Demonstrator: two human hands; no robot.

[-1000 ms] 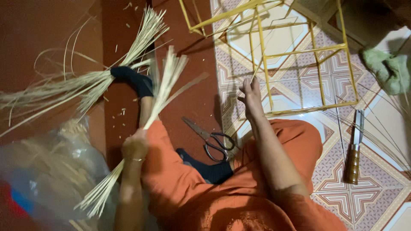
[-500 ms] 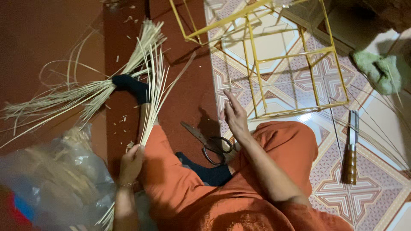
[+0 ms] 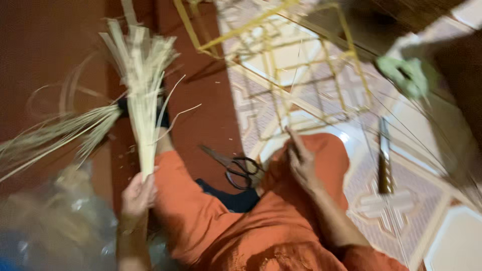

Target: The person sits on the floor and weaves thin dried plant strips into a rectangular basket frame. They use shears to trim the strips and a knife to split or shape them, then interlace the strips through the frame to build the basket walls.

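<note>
My left hand (image 3: pixel 136 194) grips a bundle of pale thin bamboo strips (image 3: pixel 141 75) near its lower end, and the bundle stands almost upright, fanning out at the top. My right hand (image 3: pixel 301 160) rests on my orange-clad knee (image 3: pixel 326 150), fingers curled together near the lower edge of a yellow stick frame (image 3: pixel 301 60); whether it pinches a strip is blurred. Black-handled scissors (image 3: pixel 236 168) lie on the floor between my legs.
More loose strips (image 3: pixel 55 133) spread out on the red floor at the left. A clear plastic bag (image 3: pixel 55 226) sits at the lower left. A knife with a wooden handle (image 3: pixel 385 160) lies on the patterned tiles at the right, with a green cloth (image 3: pixel 406 75) beyond it.
My left hand has swung the bundle from slanting across my leg to nearly upright. My right hand has drawn back from the frame toward my knee. The view has shifted and blurred.
</note>
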